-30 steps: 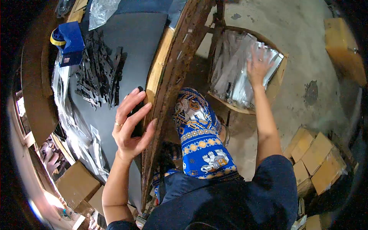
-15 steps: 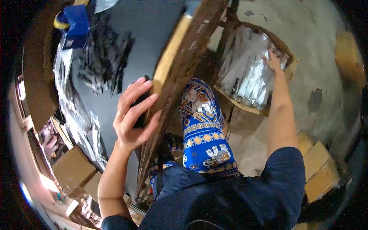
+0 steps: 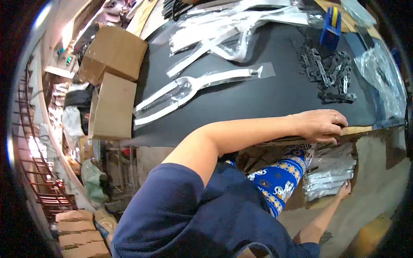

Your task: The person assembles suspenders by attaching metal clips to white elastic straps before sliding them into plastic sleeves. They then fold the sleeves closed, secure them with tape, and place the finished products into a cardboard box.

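My left hand [image 3: 320, 125] rests at the near edge of the dark-topped table [image 3: 284, 99], its bent fingers gripping the wooden edge. Below the table, my right hand [image 3: 344, 190] reaches to the side of a cardboard box holding clear plastic-bagged pieces [image 3: 329, 178]. It touches the bags, but its fingers are too small and blurred to show a grip. On the table lies a bagged white forked strip [image 3: 193, 86], with more bagged white strips [image 3: 211, 36] behind it. Close to my left hand is a pile of black plastic pieces [image 3: 329, 71].
A blue tape dispenser [image 3: 331, 28] stands at the table's far right. Clear plastic bags [image 3: 380, 79] lie along the right edge. An open cardboard box [image 3: 112, 105] adjoins the table's left end. Stacked cardboard [image 3: 81, 234] is on the floor at lower left.
The view has swung left, bringing the bagged white strips and the open box into sight. My left hand stays at the table edge, and my right hand remains at the floor box.
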Demonstrator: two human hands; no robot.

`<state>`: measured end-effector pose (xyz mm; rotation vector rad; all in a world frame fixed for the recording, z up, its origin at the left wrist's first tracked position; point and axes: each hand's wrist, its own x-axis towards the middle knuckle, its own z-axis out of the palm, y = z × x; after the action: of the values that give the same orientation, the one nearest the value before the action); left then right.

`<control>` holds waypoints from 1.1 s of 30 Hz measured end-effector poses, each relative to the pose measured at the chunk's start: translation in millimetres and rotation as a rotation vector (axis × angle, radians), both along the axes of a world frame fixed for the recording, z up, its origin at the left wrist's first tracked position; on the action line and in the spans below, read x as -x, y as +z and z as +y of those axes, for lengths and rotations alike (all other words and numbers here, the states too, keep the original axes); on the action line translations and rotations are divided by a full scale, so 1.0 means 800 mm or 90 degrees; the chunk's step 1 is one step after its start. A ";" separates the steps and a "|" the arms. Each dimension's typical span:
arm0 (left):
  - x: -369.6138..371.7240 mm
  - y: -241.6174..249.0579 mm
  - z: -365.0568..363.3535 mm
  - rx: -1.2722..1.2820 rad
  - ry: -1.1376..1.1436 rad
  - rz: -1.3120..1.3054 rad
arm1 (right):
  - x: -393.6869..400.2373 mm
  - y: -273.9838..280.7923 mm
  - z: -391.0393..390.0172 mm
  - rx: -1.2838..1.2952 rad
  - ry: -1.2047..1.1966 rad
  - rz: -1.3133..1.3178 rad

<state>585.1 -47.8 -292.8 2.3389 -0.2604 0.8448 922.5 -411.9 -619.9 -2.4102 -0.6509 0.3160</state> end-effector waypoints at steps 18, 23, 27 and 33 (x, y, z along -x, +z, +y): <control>0.307 0.051 0.165 0.074 0.679 0.490 | 0.093 0.242 0.021 -0.131 0.129 -0.171; 0.295 0.057 0.179 0.183 0.472 0.581 | 0.204 0.389 0.163 -0.286 0.246 -0.115; 0.284 0.067 0.156 0.439 0.378 0.426 | 0.307 0.454 0.252 -0.356 0.332 -0.004; 0.245 0.090 0.123 0.627 0.203 0.200 | 0.419 0.463 0.340 -0.417 0.521 0.474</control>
<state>389.4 50.6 -221.0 1.5346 0.5619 0.5357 587.4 -139.8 -249.8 -1.1767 -1.1159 1.0683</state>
